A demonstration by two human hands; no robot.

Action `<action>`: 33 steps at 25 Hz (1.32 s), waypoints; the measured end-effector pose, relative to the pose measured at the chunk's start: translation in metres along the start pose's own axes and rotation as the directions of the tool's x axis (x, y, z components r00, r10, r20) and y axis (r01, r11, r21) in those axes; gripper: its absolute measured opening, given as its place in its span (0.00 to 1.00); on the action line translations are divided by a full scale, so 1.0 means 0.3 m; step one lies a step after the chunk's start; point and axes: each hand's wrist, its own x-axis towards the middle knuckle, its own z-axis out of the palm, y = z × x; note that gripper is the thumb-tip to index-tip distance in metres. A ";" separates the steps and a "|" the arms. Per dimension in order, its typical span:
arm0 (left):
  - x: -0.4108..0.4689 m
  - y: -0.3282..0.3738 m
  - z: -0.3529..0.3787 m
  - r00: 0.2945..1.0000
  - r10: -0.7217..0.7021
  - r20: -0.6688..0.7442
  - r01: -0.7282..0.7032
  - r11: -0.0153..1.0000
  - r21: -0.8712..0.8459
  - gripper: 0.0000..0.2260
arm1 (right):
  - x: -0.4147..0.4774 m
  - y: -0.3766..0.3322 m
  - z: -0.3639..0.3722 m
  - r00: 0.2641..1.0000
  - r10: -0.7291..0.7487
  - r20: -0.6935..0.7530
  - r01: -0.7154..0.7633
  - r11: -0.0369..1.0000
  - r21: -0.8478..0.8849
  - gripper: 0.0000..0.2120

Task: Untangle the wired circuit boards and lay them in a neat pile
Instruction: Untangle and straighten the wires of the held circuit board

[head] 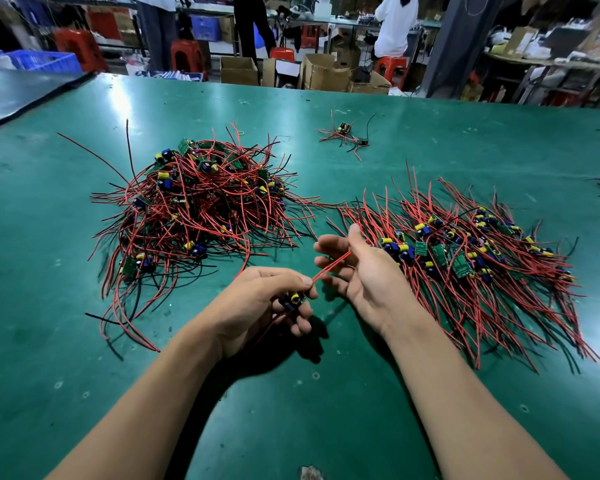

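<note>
The board (293,301) I am holding should weigh next to nothing. It is a small green card carrying a yellow can and a blue block, with thin red leads (329,266) trailing off it. The leads look limp and a little springy, so I expect them to snag on their neighbours and strain the solder joints if tugged. I would hold the card by its edges and draw the wire through loose fingers to straighten it.

My left grip (257,303) is clenched on that board, pinching it between thumb and fingertips above the bench (309,410), just in front of me. My right grip (361,271) is released: fingers spread and relaxed, thumb lifted clear. The red leads run across the fingers and, as far as I can see, are not pinched.

To the left lies the tangled heap (194,209), its boards buried in looping red and black wire. Just beyond my right grip is the sorted pile (465,251), boards in a band and leads fanned one way. A stray cluster (343,133) sits well apart, farther back.
</note>
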 end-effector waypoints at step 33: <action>0.078 -0.016 -0.031 0.998 -0.030 0.059 0.042 0.972 -0.232 0.36 | -0.037 0.076 0.022 0.875 -0.452 0.176 0.425 0.541 -0.725 0.22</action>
